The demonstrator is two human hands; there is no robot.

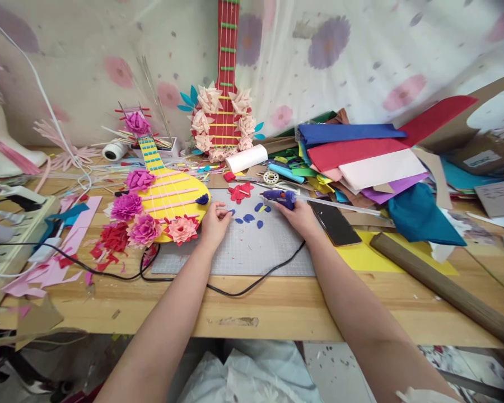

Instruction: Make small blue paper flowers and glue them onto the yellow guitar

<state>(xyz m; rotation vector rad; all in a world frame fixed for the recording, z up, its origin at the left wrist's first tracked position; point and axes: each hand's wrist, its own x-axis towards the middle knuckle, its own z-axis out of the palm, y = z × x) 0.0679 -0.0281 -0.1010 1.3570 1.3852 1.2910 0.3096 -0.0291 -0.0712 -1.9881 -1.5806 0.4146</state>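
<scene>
My right hand [301, 215] is closed around a blue hot glue gun [279, 197], its nozzle pointing left and a long glue stick [342, 205] out of its back. My left hand [215, 225] pinches a small dark blue paper petal [232, 212] at its fingertips. Several loose blue petals [248, 218] lie between the hands on a grey cutting mat [243, 254]. Beyond them is a red paper flower shape [241, 192]. A yellow paper guitar [174, 196] with pink and purple crepe flowers lies beside my left hand, with a small blue flower [202, 198] on its edge.
A black cord [252, 290] loops across the mat's front. A phone [335, 223], a brown roll [441, 282] and stacked coloured paper [361, 151] are at right. A red guitar [225, 112] stands behind. At left are a power strip [19, 246] and paper scraps [73, 240].
</scene>
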